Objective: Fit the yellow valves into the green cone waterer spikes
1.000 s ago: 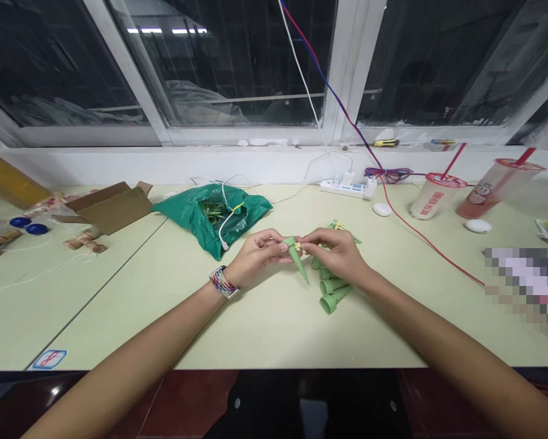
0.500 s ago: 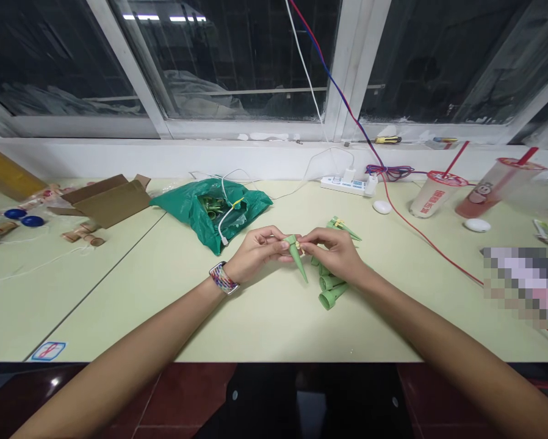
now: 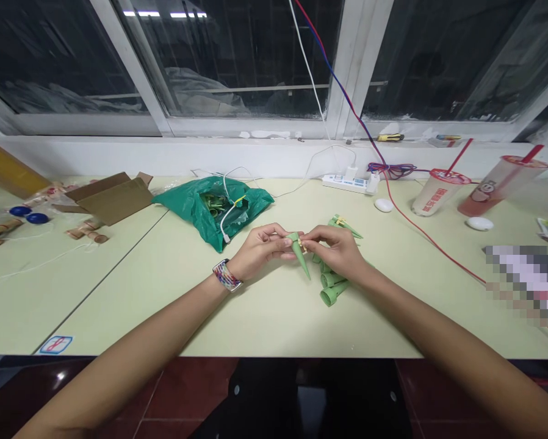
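Note:
My left hand (image 3: 261,251) is closed, pinching the wide collar of a green plastic cone (image 3: 302,263) whose narrow tip points down toward me. From the other side my right hand (image 3: 337,251) pinches a small yellow piece (image 3: 302,246) against the cone's upper part; its exact shape is mostly hidden by the fingers. Beneath and beside my right wrist lie several more green cones (image 3: 330,296), open ends facing me. Just beyond that hand rest green cones with yellow parts (image 3: 346,225). A green plastic bag (image 3: 191,213) lies open behind my left hand, green parts inside.
A cardboard box (image 3: 118,201), wooden pieces (image 3: 87,230) and blue balls (image 3: 37,218) are at the left. Along the back sits a power strip (image 3: 345,183). A red cable (image 3: 432,242) crosses the right side, near two drink cups (image 3: 440,194) and a white case (image 3: 384,205).
The view has shifted slightly. Both hands keep their grip on the green cone and the small yellow piece, with hardly any visible movement.

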{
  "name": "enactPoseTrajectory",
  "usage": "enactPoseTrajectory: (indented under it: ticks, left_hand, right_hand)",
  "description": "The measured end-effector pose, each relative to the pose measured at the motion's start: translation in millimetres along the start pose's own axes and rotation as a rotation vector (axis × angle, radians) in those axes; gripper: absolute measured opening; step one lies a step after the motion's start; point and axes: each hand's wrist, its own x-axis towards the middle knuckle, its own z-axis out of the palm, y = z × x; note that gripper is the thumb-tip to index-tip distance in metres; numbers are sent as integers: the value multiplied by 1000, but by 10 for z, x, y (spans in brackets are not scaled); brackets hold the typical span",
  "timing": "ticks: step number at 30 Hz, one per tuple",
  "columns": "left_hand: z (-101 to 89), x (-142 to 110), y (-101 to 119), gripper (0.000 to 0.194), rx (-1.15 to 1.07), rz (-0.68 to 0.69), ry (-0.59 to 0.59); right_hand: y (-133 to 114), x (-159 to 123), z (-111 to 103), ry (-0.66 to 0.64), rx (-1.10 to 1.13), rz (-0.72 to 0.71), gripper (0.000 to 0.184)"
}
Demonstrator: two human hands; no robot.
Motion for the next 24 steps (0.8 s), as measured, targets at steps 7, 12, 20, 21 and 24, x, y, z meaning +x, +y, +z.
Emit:
enactPoseTrajectory:
  ticks: [7, 12, 20, 21, 24]
  left_hand:
    - [-125, 60, 144, 27, 178, 44, -45]
    - [-251, 91, 272, 28, 135, 146, 107]
    - [-225, 117, 238, 35, 102, 111, 203]
    - [-218, 115, 227, 35, 102, 106, 199]
    - [-209, 104, 205, 34, 102, 90, 181]
  right_hand:
    - [-6, 45, -25, -86, 27, 40, 19]
    - [40, 86, -118, -54, -230, 36, 26]
    - [113, 33, -104, -423, -647, -205, 25]
    - [114, 28, -100, -425, -632, -194, 25]
    - [115, 18, -92, -436, -582, -190, 25]
